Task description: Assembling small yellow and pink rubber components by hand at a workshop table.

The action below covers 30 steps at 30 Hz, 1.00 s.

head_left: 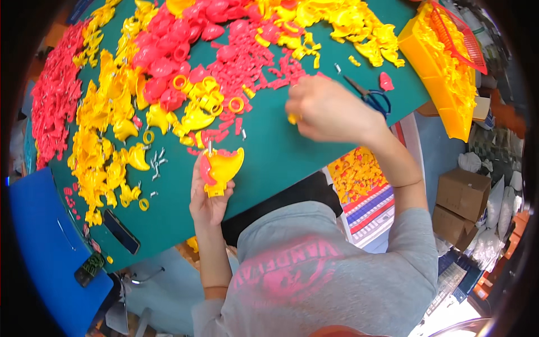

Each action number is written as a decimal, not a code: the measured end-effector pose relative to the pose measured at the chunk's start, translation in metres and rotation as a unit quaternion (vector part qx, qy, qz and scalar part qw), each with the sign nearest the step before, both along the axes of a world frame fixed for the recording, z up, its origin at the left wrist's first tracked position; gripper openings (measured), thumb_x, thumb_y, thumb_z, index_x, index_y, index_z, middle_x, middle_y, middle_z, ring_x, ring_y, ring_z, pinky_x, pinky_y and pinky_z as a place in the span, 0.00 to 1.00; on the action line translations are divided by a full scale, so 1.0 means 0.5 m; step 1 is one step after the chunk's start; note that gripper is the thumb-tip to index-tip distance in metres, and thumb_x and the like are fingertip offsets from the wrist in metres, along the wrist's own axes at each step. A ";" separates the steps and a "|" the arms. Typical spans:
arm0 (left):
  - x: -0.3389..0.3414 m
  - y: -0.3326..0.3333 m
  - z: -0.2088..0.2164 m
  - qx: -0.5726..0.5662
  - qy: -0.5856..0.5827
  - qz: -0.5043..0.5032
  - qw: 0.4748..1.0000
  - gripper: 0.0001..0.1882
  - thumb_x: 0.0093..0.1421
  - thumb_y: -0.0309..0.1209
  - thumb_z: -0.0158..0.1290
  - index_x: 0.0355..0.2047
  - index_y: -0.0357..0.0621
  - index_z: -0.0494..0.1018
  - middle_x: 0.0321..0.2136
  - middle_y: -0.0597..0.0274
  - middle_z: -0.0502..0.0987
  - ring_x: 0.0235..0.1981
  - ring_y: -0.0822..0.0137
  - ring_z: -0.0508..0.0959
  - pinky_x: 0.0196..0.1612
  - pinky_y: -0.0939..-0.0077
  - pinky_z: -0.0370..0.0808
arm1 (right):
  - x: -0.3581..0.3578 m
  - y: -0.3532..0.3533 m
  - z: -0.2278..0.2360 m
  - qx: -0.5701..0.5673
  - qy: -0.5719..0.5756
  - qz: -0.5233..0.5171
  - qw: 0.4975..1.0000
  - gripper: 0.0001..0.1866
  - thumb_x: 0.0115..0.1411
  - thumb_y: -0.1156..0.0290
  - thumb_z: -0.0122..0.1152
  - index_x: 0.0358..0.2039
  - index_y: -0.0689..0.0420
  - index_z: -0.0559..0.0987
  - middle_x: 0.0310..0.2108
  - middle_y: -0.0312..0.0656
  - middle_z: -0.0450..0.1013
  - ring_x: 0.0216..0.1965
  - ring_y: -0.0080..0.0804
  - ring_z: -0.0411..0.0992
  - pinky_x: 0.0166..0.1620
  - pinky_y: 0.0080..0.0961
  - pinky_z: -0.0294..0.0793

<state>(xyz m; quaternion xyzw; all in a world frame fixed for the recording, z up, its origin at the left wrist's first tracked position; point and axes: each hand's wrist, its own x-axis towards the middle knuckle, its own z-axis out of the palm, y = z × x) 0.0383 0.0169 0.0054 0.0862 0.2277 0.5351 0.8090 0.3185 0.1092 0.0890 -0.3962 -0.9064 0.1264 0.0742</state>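
And here's the left hand [208, 197], closed around the lower side of a yellow-and-pink part [225, 167]; it's gripped low, seemingly to leave the curved top and the upright metal pin [210, 147] exposed; across the way, the right hand [320, 109] is curled nearly closed, a bit blurred, a small yellow bit [292, 118] apparently pinched at its fingertips; the part sits against the left fingers, well apart from the right hand, green bench [269, 149] between; yellow pieces [104, 115] and pink pieces [168, 62] lie heaped beyond, likely for easy reach
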 end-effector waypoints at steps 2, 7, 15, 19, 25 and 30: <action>-0.009 0.004 -0.013 0.027 -0.006 -0.010 1.000 0.44 0.51 0.38 0.58 0.60 0.46 0.43 0.51 0.49 0.63 0.38 0.53 0.76 0.39 0.69 0.78 | -0.047 -0.032 -0.007 0.015 -0.111 0.077 0.991 0.03 0.40 0.71 0.57 0.17 0.56 0.74 0.23 0.36 0.65 0.34 0.31 0.65 0.38 0.27 0.64; -0.017 -0.013 -0.005 0.049 0.016 0.000 0.999 0.45 0.48 0.36 0.60 0.60 0.45 0.45 0.51 0.49 0.63 0.38 0.54 0.76 0.38 0.69 0.79 | -0.106 -0.050 -0.061 0.062 -0.103 0.163 0.979 0.01 0.42 0.74 0.55 0.18 0.56 0.74 0.23 0.36 0.64 0.36 0.30 0.65 0.39 0.26 0.64; -0.032 -0.037 -0.003 0.054 0.068 0.009 0.996 0.43 0.47 0.33 0.62 0.59 0.42 0.49 0.51 0.50 0.63 0.42 0.53 0.75 0.39 0.67 0.78 | -0.065 -0.096 -0.102 -0.060 0.125 -0.145 0.980 0.29 0.45 0.71 0.65 0.50 0.53 0.69 0.53 0.42 0.63 0.53 0.40 0.62 0.55 0.34 0.61; -0.018 -0.028 0.007 0.088 0.123 -0.006 0.988 0.41 0.47 0.30 0.61 0.58 0.38 0.51 0.52 0.51 0.62 0.47 0.55 0.72 0.43 0.65 0.76 | -0.056 -0.070 -0.110 -0.057 0.064 -0.055 0.995 0.35 0.42 0.68 0.67 0.53 0.52 0.66 0.56 0.41 0.59 0.56 0.40 0.59 0.58 0.39 0.58; 0.015 -0.017 0.018 0.120 0.232 0.033 0.965 0.42 0.44 0.30 0.64 0.56 0.36 0.53 0.52 0.51 0.62 0.46 0.57 0.72 0.43 0.64 0.76 | -0.068 -0.058 -0.087 -0.077 0.243 -0.071 0.964 0.35 0.38 0.64 0.70 0.50 0.56 0.70 0.51 0.42 0.67 0.52 0.39 0.64 0.55 0.37 0.61; 0.029 -0.017 0.038 0.232 0.256 0.033 0.938 0.38 0.44 0.16 0.59 0.56 0.36 0.55 0.54 0.49 0.61 0.50 0.60 0.69 0.48 0.69 0.73 | -0.127 -0.106 -0.075 -0.154 0.433 0.018 0.888 0.41 0.34 0.55 0.73 0.48 0.64 0.71 0.48 0.52 0.68 0.50 0.46 0.65 0.54 0.45 0.59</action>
